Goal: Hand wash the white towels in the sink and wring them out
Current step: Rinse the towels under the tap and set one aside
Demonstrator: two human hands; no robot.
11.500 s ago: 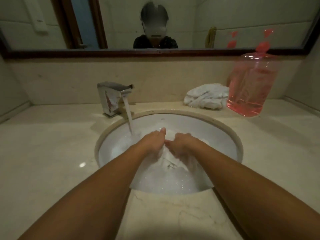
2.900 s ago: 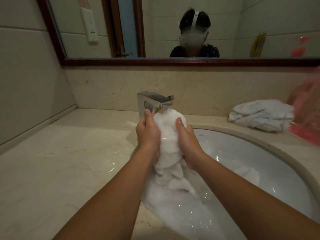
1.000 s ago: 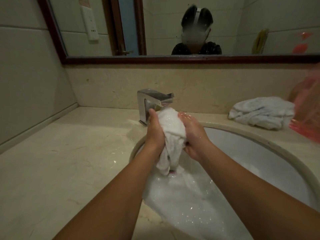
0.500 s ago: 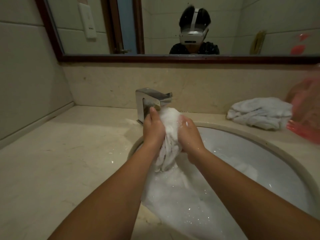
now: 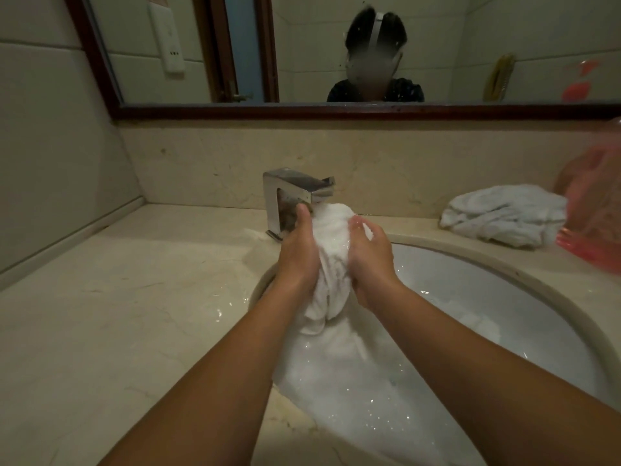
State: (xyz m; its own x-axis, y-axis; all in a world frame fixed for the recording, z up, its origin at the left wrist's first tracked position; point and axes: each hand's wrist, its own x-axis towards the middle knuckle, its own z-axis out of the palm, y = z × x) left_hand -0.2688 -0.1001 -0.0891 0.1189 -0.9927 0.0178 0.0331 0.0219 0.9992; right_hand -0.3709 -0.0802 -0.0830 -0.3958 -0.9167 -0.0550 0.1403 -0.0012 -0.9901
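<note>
White wet towel (image 5: pixel 331 264) bunched at frame centre, raised above sink (image 5: pixel 524 307), top just under spout of chrome tap (image 5: pixel 289 200); lower end trails into foamy water
Left hand (image 5: pixel 297 253) clamped on towel's left side, fingers curled round it, thumb up by spout
Right hand (image 5: pixel 369 257) pressed on right side, fingers closed on cloth
Second white towel (image 5: pixel 504 215) crumpled on marble counter (image 5: pixel 117 314), right of frame, just beside pink bottle (image 5: pixel 591 210) at right edge
</note>
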